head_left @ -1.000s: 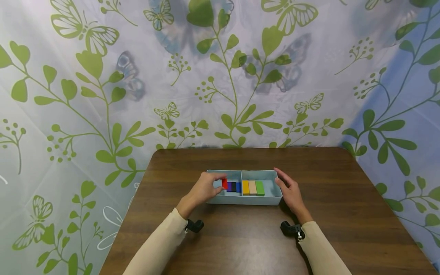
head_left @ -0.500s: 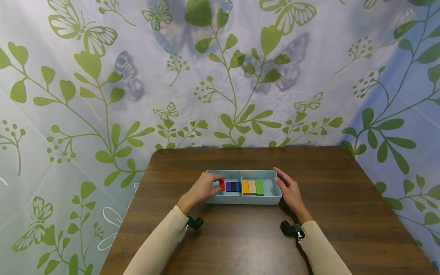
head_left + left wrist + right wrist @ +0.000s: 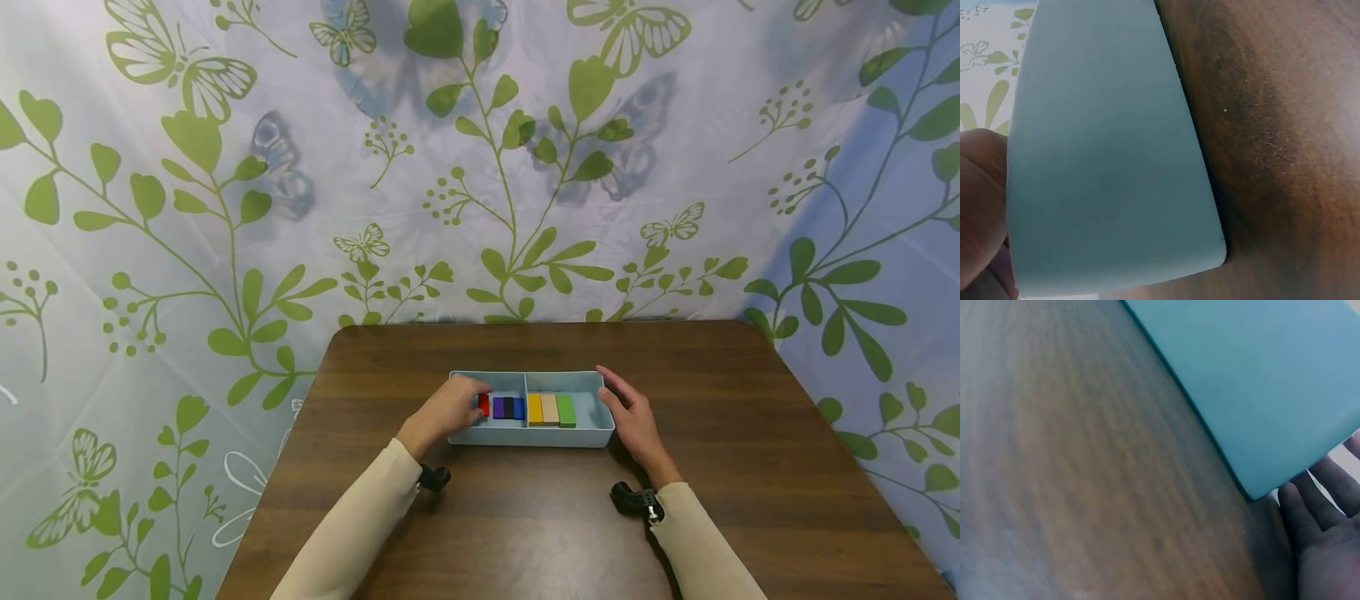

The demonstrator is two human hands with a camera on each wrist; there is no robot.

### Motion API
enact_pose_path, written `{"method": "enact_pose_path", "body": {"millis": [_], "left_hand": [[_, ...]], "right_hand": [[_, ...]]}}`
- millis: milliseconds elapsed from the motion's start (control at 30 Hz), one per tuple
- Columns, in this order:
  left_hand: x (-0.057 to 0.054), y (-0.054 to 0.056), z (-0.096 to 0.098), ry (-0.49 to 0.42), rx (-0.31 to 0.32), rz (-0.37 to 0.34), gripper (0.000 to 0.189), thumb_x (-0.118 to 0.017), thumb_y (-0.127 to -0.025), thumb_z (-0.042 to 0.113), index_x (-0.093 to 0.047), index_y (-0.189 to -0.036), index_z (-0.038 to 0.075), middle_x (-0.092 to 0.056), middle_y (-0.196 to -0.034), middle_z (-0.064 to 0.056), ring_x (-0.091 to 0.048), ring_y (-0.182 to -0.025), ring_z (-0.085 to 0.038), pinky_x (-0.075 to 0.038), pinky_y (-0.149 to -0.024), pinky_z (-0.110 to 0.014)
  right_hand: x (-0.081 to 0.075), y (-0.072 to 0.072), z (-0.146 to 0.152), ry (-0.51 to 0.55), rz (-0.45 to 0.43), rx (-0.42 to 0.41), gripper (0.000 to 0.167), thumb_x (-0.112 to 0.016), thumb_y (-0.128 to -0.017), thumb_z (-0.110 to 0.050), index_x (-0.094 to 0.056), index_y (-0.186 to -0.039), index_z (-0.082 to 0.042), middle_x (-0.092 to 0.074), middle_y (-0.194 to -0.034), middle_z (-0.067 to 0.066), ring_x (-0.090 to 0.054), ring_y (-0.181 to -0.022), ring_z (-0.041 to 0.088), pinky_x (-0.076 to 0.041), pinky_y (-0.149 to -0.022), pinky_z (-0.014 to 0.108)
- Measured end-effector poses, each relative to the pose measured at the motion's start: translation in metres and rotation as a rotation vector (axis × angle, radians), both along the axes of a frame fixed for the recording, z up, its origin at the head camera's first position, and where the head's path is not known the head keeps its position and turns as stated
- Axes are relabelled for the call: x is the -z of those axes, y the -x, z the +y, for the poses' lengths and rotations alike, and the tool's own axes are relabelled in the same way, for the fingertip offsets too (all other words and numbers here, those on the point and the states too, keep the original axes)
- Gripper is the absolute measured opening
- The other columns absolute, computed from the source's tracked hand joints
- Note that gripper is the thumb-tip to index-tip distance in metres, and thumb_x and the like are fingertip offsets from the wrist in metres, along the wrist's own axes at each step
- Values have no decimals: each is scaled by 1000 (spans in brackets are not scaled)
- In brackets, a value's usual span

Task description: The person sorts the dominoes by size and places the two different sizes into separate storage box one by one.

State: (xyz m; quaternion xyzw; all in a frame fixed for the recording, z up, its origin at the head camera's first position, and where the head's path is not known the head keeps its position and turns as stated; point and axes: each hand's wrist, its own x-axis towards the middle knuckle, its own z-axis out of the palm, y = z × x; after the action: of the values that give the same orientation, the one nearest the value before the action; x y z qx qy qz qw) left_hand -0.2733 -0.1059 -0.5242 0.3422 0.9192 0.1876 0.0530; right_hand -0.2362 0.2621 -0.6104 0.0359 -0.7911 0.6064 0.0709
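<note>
A pale blue, two-compartment tray (image 3: 532, 437) lies on the table. My left hand (image 3: 444, 408) reaches over its left end, thumb and fingers around a red block (image 3: 483, 406) low in the left compartment; whether they pinch it I cannot tell. Right of it, after a small gap, sit a purple block (image 3: 498, 407), a black block (image 3: 509, 407) and a blue block (image 3: 519, 407). The right compartment holds a yellow block (image 3: 535, 409), a beige block (image 3: 551, 409) and a green block (image 3: 566, 410). My right hand (image 3: 634, 421) rests against the tray's right end, fingers mostly straight.
The brown wooden table (image 3: 525, 508) extends around the tray. Behind it hangs a patterned cloth (image 3: 465, 250) with leaves and butterflies. The tray's outer wall (image 3: 1104, 150) fills much of the left wrist view.
The red block has come down and slightly left, away from the purple block, into the left compartment. My left wrist has shifted a little forward and right. My right hand stays put.
</note>
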Motion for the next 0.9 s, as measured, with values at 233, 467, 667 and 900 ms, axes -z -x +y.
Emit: {"method": "enact_pose_path", "body": {"millis": [233, 467, 667, 900], "left_hand": [[-1, 6, 6, 66, 27, 10, 37, -83, -97, 7, -76, -132, -1, -81, -123, -15, -76, -104, -24, -63, -102, -42], [1, 10, 10, 99, 8, -35, 38, -83, -96, 7, -77, -133, 1, -81, -123, -13, -75, -105, -24, -62, -104, -42], [4, 14, 12, 117, 7, -29, 38, -83, -95, 6, -78, -133, 3, -81, -124, -12, -75, -107, -24, -62, -105, -42], [5, 15, 15, 120, 24, -18, 35, -83, -94, 4, -79, -129, 3, -82, -119, -9, -73, -103, -22, -63, -101, -40]], "right_hand": [[-1, -1, 0, -6, -17, -3, 51, -58, -115, -39, -53, -164, -25, -49, -171, 6, -42, -160, 30, -34, -112, 10], [-1, 0, 0, 14, -3, -10, 50, -58, -115, -35, -54, -164, -23, -49, -171, 8, -43, -159, 31, -34, -108, 5], [-1, 0, -1, 9, -13, -12, 50, -58, -115, -35, -53, -164, -25, -49, -171, 7, -42, -160, 30, -34, -109, 6], [-1, -1, 0, -6, -29, -6, 51, -57, -115, -39, -52, -165, -27, -48, -172, 5, -41, -161, 29, -34, -116, 15]]}}
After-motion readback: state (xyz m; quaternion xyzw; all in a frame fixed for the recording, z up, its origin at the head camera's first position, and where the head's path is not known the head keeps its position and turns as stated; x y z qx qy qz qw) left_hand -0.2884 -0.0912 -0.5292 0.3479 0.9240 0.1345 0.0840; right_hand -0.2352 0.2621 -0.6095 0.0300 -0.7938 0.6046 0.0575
